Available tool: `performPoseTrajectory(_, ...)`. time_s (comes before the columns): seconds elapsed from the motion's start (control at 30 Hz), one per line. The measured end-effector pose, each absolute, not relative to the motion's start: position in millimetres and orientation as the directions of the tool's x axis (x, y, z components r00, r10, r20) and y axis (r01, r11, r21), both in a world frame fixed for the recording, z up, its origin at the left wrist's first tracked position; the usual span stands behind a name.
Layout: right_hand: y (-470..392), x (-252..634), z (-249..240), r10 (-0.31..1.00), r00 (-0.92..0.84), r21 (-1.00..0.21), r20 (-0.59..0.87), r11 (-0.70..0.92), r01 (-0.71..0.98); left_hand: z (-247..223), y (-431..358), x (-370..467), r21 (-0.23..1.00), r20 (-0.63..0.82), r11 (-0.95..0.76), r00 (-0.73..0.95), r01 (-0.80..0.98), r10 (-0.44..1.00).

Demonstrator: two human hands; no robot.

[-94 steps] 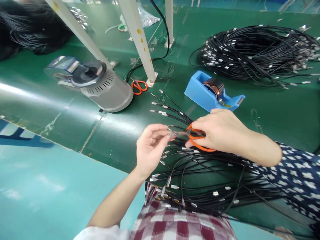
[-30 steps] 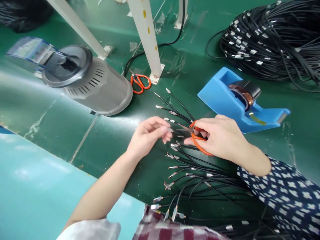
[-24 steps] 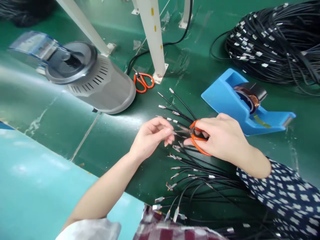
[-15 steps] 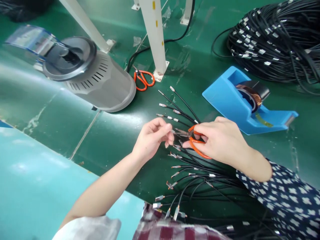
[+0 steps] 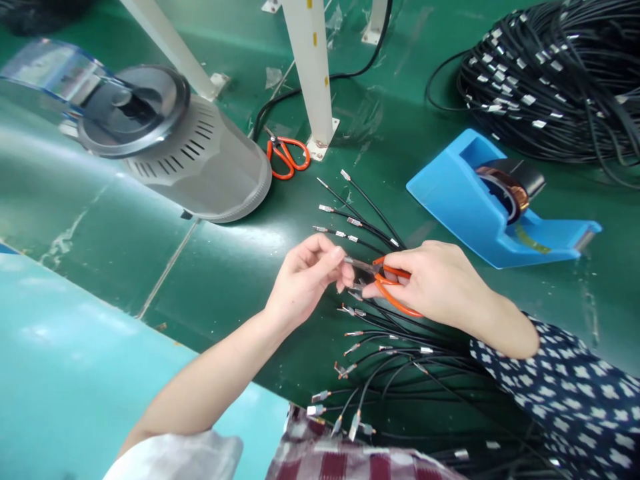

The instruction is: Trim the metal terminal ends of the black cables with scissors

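My right hand (image 5: 425, 280) holds a pair of orange-handled scissors (image 5: 399, 301), fingers in the loops. Their blades point left and reach the fingertips of my left hand (image 5: 313, 273). My left thumb and forefinger are pinched together at the blade tips, on what looks like the end of a cable; the fingers mostly hide it. Around and below both hands, several black cables (image 5: 405, 350) fan out to the left on the green table, their ends stripped or wrapped in silvery foil. A few more cable ends (image 5: 370, 230) lie just above the hands.
A blue tape dispenser (image 5: 450, 200) with amber tape stands right of centre. Behind it lies a big coil of black cable (image 5: 540, 87). At the left is a grey machine (image 5: 205, 173) with a round top. Another orange-handled scissors (image 5: 287, 157) rests by a white post (image 5: 310, 73).
The scissors' blades have closed up and shifted slightly left, nearer my left fingertips. My left hand keeps its pinch almost in place. The whole view has shifted a little.
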State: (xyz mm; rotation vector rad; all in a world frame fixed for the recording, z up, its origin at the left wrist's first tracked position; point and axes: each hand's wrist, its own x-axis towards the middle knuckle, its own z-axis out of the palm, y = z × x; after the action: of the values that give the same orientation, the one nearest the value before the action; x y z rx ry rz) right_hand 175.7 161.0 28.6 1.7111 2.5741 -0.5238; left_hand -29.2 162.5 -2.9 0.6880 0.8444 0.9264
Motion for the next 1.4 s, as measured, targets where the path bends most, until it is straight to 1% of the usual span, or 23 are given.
performPoseTrajectory(0.17, 159.1, 175.9, 28.5, 0.899, -0.429, -0.212, -0.089, 0.404, 0.890, -2.9, 161.8, -29.7, 0.844, -0.295, 0.395, 0.302, -0.363, 0.907)
performPoseTrajectory(0.27, 157.8, 175.6, 28.6, 0.899, -0.435, -0.187, -0.054, 0.419, 0.889, -2.8, 161.4, -30.3, 0.851, -0.300, 0.394, 0.293, -0.347, 0.908)
performPoseTrajectory(0.5, 156.9, 177.7, 28.6, 0.900, -0.436, -0.183, -0.003, 0.429, 0.885, -4.1, 160.8, -29.9, 0.847, -0.309, 0.400, 0.288, -0.349, 0.906)
performPoseTrajectory(0.6, 157.9, 177.2, 28.1, 0.903, -0.428, -0.203, -0.031, 0.414, 0.887, -4.1, 160.8, -29.6, 0.848, -0.308, 0.401, 0.292, -0.347, 0.905)
performPoseTrajectory(0.8, 160.3, 173.5, 29.9, 0.899, -0.411, -0.257, -0.150, 0.366, 0.894, -2.2, 161.6, -29.1, 0.843, -0.327, 0.418, 0.294, -0.339, 0.898)
performPoseTrajectory(1.0, 163.0, 172.7, 31.0, 0.891, -0.393, -0.260, -0.229, 0.333, 0.906, -2.9, 162.3, -28.0, 0.839, -0.332, 0.422, 0.292, -0.343, 0.897)
performPoseTrajectory(1.07, 163.2, 172.3, 31.3, 0.887, -0.391, -0.246, -0.246, 0.333, 0.910, -3.8, 162.1, -27.9, 0.841, -0.332, 0.420, 0.287, -0.341, 0.898)
performPoseTrajectory(1.2, 161.9, 171.2, 31.0, 0.887, -0.410, -0.167, -0.213, 0.380, 0.910, -5.6, 161.3, -27.6, 0.845, -0.333, 0.417, 0.279, -0.336, 0.901)
performPoseTrajectory(1.27, 162.0, 171.3, 30.4, 0.877, -0.431, -0.154, -0.215, 0.405, 0.901, -6.2, 160.7, -27.8, 0.846, -0.332, 0.414, 0.277, -0.336, 0.902)
performPoseTrajectory(1.33, 163.5, 172.5, 29.5, 0.870, -0.435, -0.178, -0.233, 0.402, 0.898, -6.3, 160.0, -28.6, 0.848, -0.327, 0.410, 0.278, -0.335, 0.903)
performPoseTrajectory(1.4, 166.4, 175.5, 28.2, 0.864, -0.423, -0.257, -0.273, 0.358, 0.898, -5.3, 159.5, -30.2, 0.858, -0.317, 0.402, 0.286, -0.320, 0.904)
